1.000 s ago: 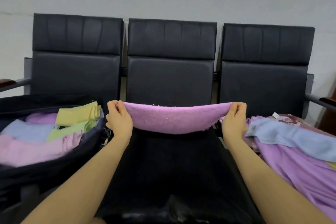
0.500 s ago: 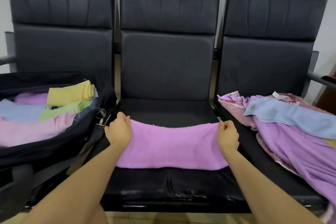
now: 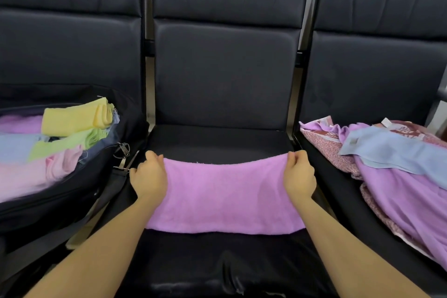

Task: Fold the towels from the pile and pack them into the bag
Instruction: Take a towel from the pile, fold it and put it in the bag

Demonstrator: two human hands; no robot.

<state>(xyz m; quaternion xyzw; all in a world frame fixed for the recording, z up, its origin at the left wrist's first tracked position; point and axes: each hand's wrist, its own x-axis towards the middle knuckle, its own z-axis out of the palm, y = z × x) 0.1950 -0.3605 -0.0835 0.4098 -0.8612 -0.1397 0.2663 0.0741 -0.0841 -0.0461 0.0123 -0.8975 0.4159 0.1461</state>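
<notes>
I see 3 black seats in a row, w/ tall backs. The middle seat [image 3: 222, 138] is the work spot.

Next biggest: the black bag [image 3: 72, 191] on the left seat. It is open & fills most of that seat, right up to the seat's right edge. Inside it are folded towels. A yellow towel [image 3: 75, 116] lies on top at the back, a green towel [image 3: 65, 143] is just in front of it, a pink towel [image 3: 36, 172] sits at the front, a light blue one is at the left & a purple one at the back left. A metal clip [image 3: 122, 152] hangs at the bag's right edge.

On the right seat is the pile [image 3: 396, 191] of loose towels. A big purple one hangs over the seat's front edge, a blue towel [image 3: 396, 150] lies across the top, & a red patterned cloth pokes out at the back.

The purple towel [image 3: 225, 196] I am folding lies flat across the front half of the middle seat. Its far edge is lifted a bit.

My left hand [image 3: 150, 176] pinches the towel's far left corner, fingers curled on it. My right hand [image 3: 300, 174] pinches the far right corner the same way.
</notes>
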